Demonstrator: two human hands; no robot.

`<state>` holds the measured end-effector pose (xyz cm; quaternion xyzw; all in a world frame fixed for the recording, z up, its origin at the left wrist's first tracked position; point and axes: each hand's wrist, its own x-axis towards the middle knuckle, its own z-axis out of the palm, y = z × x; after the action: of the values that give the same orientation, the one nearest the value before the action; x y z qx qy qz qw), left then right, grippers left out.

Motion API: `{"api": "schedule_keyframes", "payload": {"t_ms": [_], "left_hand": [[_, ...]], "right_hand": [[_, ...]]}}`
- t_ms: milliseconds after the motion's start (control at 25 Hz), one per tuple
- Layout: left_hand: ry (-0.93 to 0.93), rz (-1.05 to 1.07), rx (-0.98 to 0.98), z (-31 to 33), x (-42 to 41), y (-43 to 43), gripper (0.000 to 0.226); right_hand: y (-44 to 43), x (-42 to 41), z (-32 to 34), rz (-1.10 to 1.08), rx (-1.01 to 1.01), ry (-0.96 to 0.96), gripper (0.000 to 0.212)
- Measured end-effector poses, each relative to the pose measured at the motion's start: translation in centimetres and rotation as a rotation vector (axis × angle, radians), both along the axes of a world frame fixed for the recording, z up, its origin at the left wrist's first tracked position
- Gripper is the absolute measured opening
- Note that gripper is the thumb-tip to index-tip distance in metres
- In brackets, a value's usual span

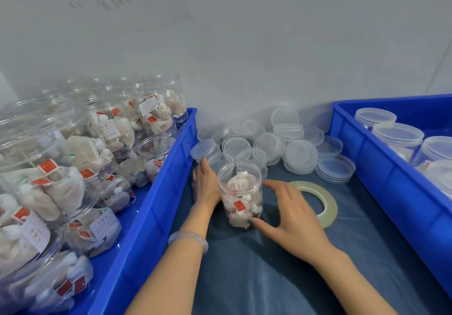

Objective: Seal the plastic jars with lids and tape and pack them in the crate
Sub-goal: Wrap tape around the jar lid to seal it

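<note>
Left hand is laid along the left side of the jar, fingers straight and pointing far; its palm is hidden. Right hand is spread and arched just right of the jar, thumb at the base. The fingers are blurred, so contact cannot be told. Jar is stood upright, mouth up, unlidded, between left crate and right crate. Tape is partly covered by right hand. Lids are heaped beyond.

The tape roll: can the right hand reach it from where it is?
Probably yes. The right hand hovers open partly over the tape roll, holding nothing, and nothing lies between them; the jar stands on its other side.
</note>
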<state>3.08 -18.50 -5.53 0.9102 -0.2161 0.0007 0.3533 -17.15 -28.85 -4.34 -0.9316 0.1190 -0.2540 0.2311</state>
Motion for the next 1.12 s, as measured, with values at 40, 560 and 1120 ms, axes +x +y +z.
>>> {"api": "schedule_keyframes", "payload": {"t_ms": [40,560,1120], "left_hand": [[0.016,0.032,-0.043,0.1,0.2,-0.2,0.085],[0.164,-0.429,-0.831,5.8,-3.8,4.6,0.067],[-0.044,-0.580,-0.418,6.9,-5.5,4.6,0.100]], "right_hand": [[0.9,1.0,0.4,0.074,0.185,-0.002,0.083],[2.6,3.0,-1.2,0.054,0.502,-0.185,0.087],[-1.3,1.5,0.2,-0.068,0.306,-0.273,0.087]]}}
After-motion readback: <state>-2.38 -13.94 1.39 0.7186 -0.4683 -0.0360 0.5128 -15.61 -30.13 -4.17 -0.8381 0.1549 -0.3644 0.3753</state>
